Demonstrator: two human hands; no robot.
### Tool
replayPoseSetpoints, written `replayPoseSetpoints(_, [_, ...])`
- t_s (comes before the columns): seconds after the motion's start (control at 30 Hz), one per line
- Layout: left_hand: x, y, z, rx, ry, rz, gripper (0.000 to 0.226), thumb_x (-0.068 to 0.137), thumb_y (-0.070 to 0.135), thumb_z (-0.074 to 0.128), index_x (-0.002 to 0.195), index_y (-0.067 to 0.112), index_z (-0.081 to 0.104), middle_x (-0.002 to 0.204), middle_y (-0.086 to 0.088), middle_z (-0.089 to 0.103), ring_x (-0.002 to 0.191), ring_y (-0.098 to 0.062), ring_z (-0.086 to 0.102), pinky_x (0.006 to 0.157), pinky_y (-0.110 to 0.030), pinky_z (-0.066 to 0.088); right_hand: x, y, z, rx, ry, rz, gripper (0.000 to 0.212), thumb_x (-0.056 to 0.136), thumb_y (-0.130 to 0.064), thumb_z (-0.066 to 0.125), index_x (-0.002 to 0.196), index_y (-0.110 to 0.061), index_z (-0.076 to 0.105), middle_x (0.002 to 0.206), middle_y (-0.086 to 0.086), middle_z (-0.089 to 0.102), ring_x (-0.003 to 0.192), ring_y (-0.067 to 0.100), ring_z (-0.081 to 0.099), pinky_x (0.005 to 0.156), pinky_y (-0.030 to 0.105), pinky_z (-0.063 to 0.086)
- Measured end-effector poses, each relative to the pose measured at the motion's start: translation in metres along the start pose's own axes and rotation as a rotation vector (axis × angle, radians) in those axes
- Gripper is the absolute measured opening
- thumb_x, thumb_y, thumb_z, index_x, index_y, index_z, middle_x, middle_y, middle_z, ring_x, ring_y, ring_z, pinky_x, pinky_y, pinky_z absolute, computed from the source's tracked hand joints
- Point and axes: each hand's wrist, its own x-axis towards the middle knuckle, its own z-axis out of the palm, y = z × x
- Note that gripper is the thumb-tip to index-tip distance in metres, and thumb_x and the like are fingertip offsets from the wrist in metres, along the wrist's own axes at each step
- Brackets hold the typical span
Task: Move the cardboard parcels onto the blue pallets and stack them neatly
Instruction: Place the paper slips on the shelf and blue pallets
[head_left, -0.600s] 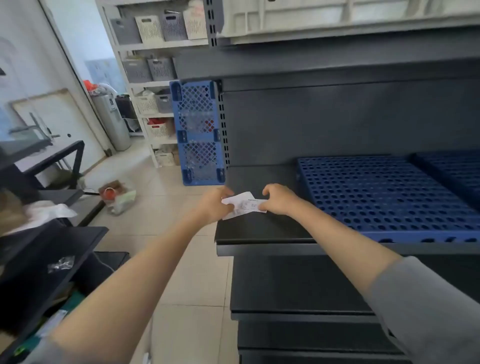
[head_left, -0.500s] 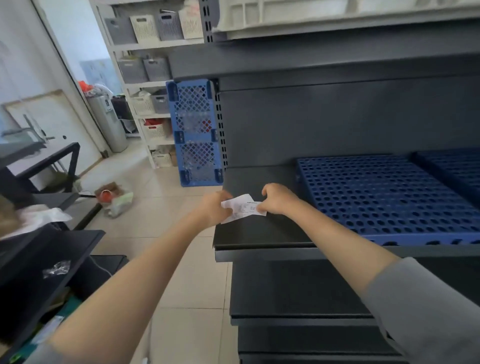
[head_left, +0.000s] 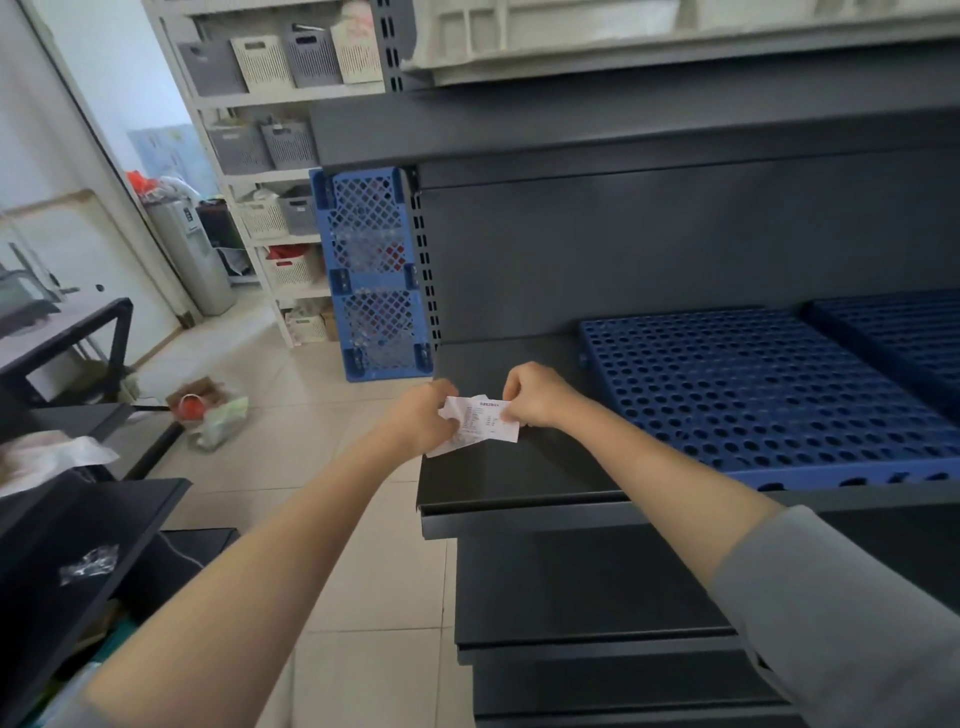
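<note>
Pinching a slip from both ends: left grip curled round the crumpled left end, right grip nipping the top right edge with its fingertips. Held over the bare front-left corner of the shelf, close to its left edge; touching it or not, cannot tell.

Just right of the right grip, a pallet lying flat on the shelf, front edge near the shelf lip. Further right, a second pallet close alongside, the gap too dark to judge. Beyond the left grip, a third pallet standing upright against the shelf's end post.

Left of and below the left grip, open tiled floor, with a box and bag well off to the left. Above both grips, an upper deck roofing the bay. Beneath them, lower shelves stepping out toward the body.
</note>
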Motion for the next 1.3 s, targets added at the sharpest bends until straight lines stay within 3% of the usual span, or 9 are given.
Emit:
replayPoseSetpoints(0.17, [-0.005, 0.009, -0.018, 0.035, 0.075, 0.054, 0.037, 0.091, 0.011, 0.054, 0.127, 0.008, 0.052, 0.123, -0.013, 0.060, 0.113, -0.030, 0.056, 0.087, -0.034, 0.045, -0.014, -0.006, -0.021, 0.115, 0.020, -0.125, 0.010, 0.083, -0.003, 0.062, 0.084, -0.013, 0.060, 0.077, -0.007, 0.058, 0.067, 0.009, 0.056, 0.056, 0.019, 0.043])
replayPoseSetpoints(0.3, [-0.012, 0.026, -0.036, -0.008, 0.177, 0.086, 0.029, 0.090, 0.005, 0.049, 0.116, 0.005, 0.062, 0.113, -0.015, 0.068, 0.103, -0.031, 0.062, 0.085, -0.034, 0.049, -0.035, -0.012, -0.048, 0.110, 0.096, -0.186, 0.007, 0.086, -0.008, 0.060, 0.088, -0.014, 0.062, 0.074, -0.009, 0.056, 0.072, 0.012, 0.055, 0.058, 0.020, 0.041])
replayPoseSetpoints(0.47, [-0.026, 0.064, -0.056, -0.066, 0.259, 0.182, 0.025, 0.089, 0.001, 0.046, 0.101, 0.004, 0.068, 0.103, -0.014, 0.069, 0.096, -0.029, 0.063, 0.078, -0.029, 0.046, -0.064, -0.010, -0.085, -0.050, 0.248, -0.225, 0.014, 0.092, -0.012, 0.055, 0.103, -0.011, 0.063, 0.090, 0.001, 0.058, 0.083, 0.019, 0.054, 0.077, 0.032, 0.045])
replayPoseSetpoints(0.7, [-0.051, 0.124, -0.062, -0.106, 0.279, 0.307, 0.019, 0.088, 0.003, 0.048, 0.092, 0.013, 0.064, 0.083, -0.003, 0.064, 0.080, -0.022, 0.061, 0.073, -0.030, 0.046, -0.118, 0.007, -0.126, -0.363, 0.418, -0.267, 0.025, 0.098, -0.014, 0.042, 0.117, -0.015, 0.056, 0.112, 0.012, 0.065, 0.099, 0.032, 0.059, 0.073, 0.036, 0.042])
replayPoseSetpoints(1.03, [-0.110, 0.222, -0.024, -0.144, 0.284, 0.400, 0.021, 0.088, 0.004, 0.046, 0.093, 0.011, 0.065, 0.077, -0.003, 0.063, 0.072, -0.020, 0.057, 0.070, -0.033, 0.047, -0.205, 0.077, -0.177, -0.579, 0.470, -0.275, 0.028, 0.094, -0.004, 0.045, 0.120, -0.013, 0.054, 0.115, 0.009, 0.061, 0.098, 0.029, 0.060, 0.074, 0.038, 0.048])
replayPoseSetpoints(1.17, [-0.130, 0.260, 0.002, -0.152, 0.271, 0.393, 0.022, 0.089, 0.006, 0.046, 0.095, 0.013, 0.066, 0.078, -0.005, 0.065, 0.072, -0.024, 0.057, 0.072, -0.038, 0.050, -0.238, 0.116, -0.191, -0.633, 0.458, -0.271, 0.029, 0.095, -0.004, 0.044, 0.120, -0.014, 0.055, 0.111, 0.008, 0.061, 0.096, 0.028, 0.059, 0.068, 0.033, 0.042])
replayPoseSetpoints(1.3, [-0.138, 0.287, 0.031, -0.147, 0.264, 0.373, 0.024, 0.089, 0.005, 0.045, 0.095, 0.014, 0.066, 0.069, 0.004, 0.060, 0.062, -0.019, 0.054, 0.068, -0.040, 0.051, -0.259, 0.149, -0.196, -0.713, 0.393, -0.255, 0.036, 0.092, -0.002, 0.048, 0.126, -0.014, 0.052, 0.115, 0.007, 0.058, 0.101, 0.026, 0.058, 0.067, 0.031, 0.039])
